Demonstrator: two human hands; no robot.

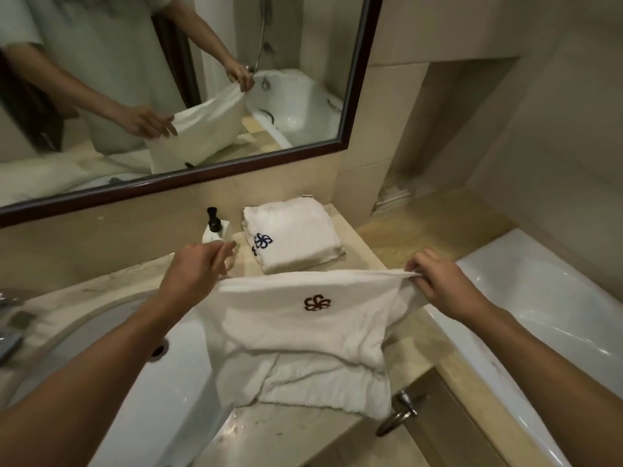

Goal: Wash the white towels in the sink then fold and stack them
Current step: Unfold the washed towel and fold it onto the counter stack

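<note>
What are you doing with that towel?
A person is folding towels at a bathroom counter. The left hand and the right hand each pinch a top corner of a white terry towel with a dark red embroidered logo, holding it stretched out above the beige stone counter, beside the white sink. Its lower part drapes onto the counter. A stack of folded white towels with a blue logo already sits behind, next to a white soap bottle with a black pump.

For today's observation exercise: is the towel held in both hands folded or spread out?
Partly folded: the towel hangs doubled from the left hand and right hand, its lower layer lying on the counter.
</note>
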